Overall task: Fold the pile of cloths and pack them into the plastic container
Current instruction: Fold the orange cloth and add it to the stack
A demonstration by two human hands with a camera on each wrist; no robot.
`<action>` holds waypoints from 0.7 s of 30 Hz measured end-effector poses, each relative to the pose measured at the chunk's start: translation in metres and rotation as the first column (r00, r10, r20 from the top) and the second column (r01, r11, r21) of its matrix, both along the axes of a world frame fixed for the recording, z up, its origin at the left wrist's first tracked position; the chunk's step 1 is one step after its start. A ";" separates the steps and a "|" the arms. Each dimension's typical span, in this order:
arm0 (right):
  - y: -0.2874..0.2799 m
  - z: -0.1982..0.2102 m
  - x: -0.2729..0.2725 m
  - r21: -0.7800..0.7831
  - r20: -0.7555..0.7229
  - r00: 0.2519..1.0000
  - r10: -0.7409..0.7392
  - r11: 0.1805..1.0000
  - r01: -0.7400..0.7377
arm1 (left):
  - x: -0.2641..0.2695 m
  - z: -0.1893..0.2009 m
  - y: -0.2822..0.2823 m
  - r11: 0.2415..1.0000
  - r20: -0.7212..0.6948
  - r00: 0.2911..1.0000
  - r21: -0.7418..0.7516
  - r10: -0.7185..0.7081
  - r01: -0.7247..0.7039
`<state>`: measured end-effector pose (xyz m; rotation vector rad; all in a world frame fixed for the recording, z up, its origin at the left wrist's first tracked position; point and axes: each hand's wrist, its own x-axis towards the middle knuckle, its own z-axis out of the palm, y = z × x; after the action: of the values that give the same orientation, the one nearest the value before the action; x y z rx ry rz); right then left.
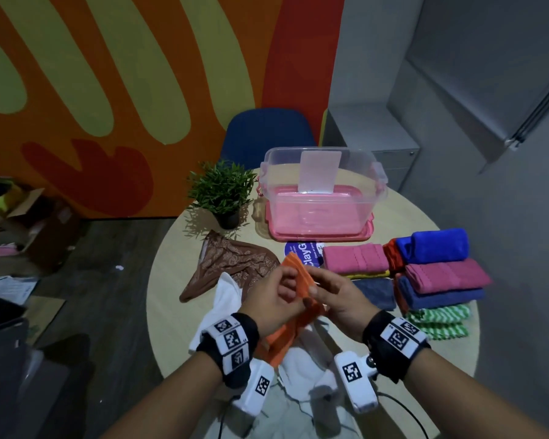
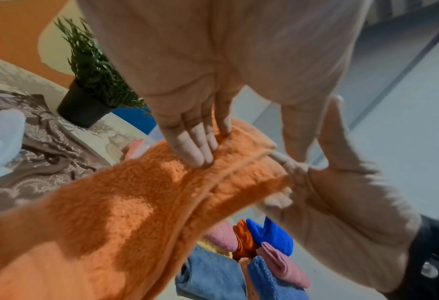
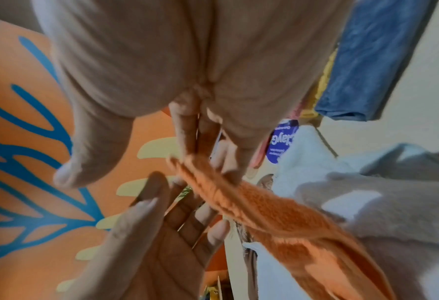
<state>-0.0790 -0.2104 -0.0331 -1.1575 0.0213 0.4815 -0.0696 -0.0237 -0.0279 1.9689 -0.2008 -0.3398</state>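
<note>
Folding is well along, packing not begun. Both hands work an orange cloth (image 1: 293,282) held up over the near edge of the table (image 1: 168,274). The left hand (image 1: 274,299) has its fingers (image 2: 196,142) laid along one edge of the cloth, thumb behind, so it pinches the fabric. The right hand (image 1: 336,294) meets it at the same top edge; the right wrist view shows its fingertips (image 3: 228,162) on the cloth's end, a light pinch as far as I can judge, though the thumb stands clear. The rest of the cloth hangs down toward the person, long and narrow, seemingly doubled along its length.

To the right lie the folded cloths (image 1: 425,274): pink, blue, grey-blue, yellow, orange and a green zigzag one, in low piles touching one another. These count as done, by my reading.

Still unfolded: a white cloth (image 1: 301,369) heaped under the hands, and a brown patterned cloth (image 1: 232,264) lying loose to the left near the plant (image 1: 221,188).

The container (image 1: 320,198) stands at the far side, open and sitting on its pink lid (image 1: 366,234). No cloth shows inside it; only a pale card leans at its back wall.

So roughly the folding has three pieces left, counting the orange one in hand, and then every pile must be moved into the container.
</note>
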 end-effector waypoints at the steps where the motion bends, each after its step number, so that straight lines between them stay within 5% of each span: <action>1: -0.002 0.004 0.002 0.032 0.020 0.999 0.038 0.999 -0.039 | 0.002 0.004 0.002 1.000 -0.025 1.000 -0.015 -0.003 0.003; 4: -0.001 0.013 0.006 -0.185 0.122 0.986 0.111 0.979 -0.088 | 0.007 0.012 0.003 0.998 0.028 0.998 0.008 0.064 -0.065; 7: 0.003 0.020 0.004 -0.482 0.235 0.958 0.162 0.876 -0.030 | 0.014 0.016 0.007 0.985 0.087 0.981 -0.013 0.175 -0.175; 12: 0.008 0.036 0.002 -0.491 0.312 0.934 0.173 0.871 0.002 | 0.011 0.037 0.007 0.969 -0.079 0.995 -0.238 0.053 -0.070; 14: 0.007 0.039 0.007 -0.584 0.384 0.903 0.193 0.808 0.076 | 0.014 0.044 0.012 0.971 -0.042 0.999 -0.233 0.034 -0.043; 18: -0.012 0.043 0.022 -0.711 0.499 0.853 0.155 0.635 0.301 | 0.030 0.053 0.039 1.000 0.094 0.996 -0.009 0.005 -0.004; 21: -0.031 0.057 0.035 -0.729 0.558 0.825 0.090 0.528 0.436 | 0.042 0.069 0.058 0.959 0.271 0.962 0.259 0.046 -0.118</action>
<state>-0.0438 -0.2412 0.0239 -2.2213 -0.1314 -0.1304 -0.0272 0.0343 0.0411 2.2881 -0.2507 -0.0503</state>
